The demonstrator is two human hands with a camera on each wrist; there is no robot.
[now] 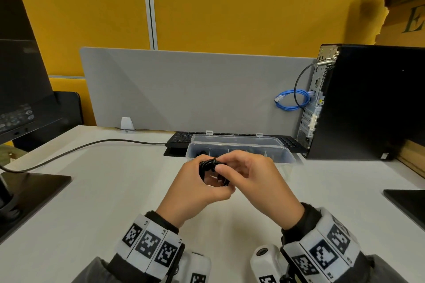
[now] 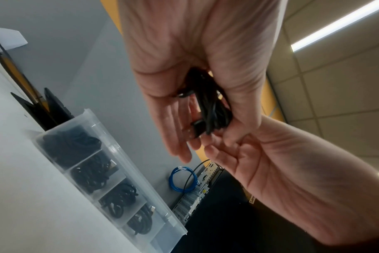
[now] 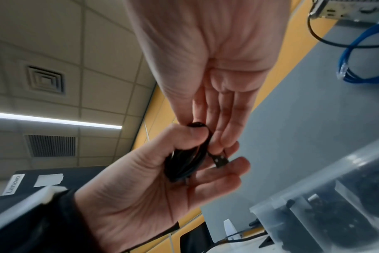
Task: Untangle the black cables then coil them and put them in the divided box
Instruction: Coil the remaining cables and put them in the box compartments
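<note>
Coiled black cable held above desk betw. both hands: L hand curls round coil, R hand fingers pinch it, just before divided box.

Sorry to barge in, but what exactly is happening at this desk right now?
A person is tidying black cables. Their left hand grips a small coil of black cable above the desk, while the right hand pinches its loose end, a USB plug, apparently finishing the wrap. Just beyond the hands sits the clear divided box, lid open, with four compartments already holding coiled black cables. This coil has not gone in yet.
</note>
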